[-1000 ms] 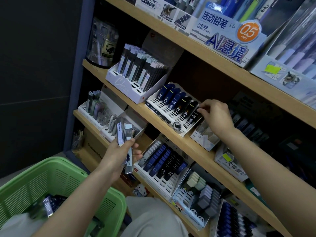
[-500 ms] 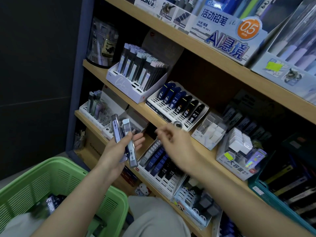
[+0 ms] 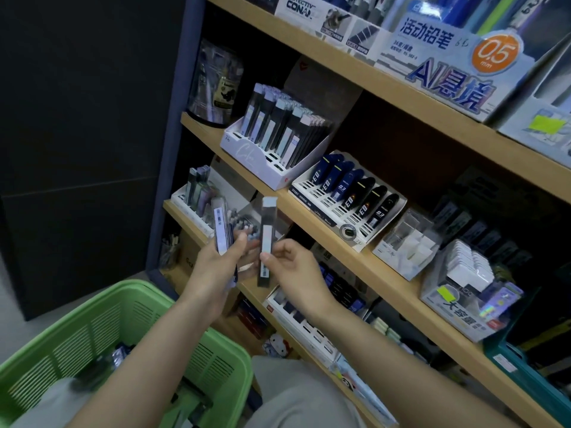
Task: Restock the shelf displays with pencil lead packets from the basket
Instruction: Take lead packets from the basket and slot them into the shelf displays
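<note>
One lead packet [image 3: 266, 242] is pinched by the right hand [image 3: 298, 274]. The left hand [image 3: 213, 273] curls its fingers round more packets [image 3: 222, 230].

Left hand [image 3: 216, 267] grips packets [image 3: 221, 227], right hand [image 3: 293, 274] pinches one packet [image 3: 266, 242], forearms converging

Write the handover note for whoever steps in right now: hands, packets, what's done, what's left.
Left hand grips packets, count unclear. Right hand pinches a single packet upright, before the shelves.
Green basket below holds more stock, blurred.
Done: packets in hand; none of them slotted yet.
Left: slot them into a matching display tray, then empty the basket.
</note>
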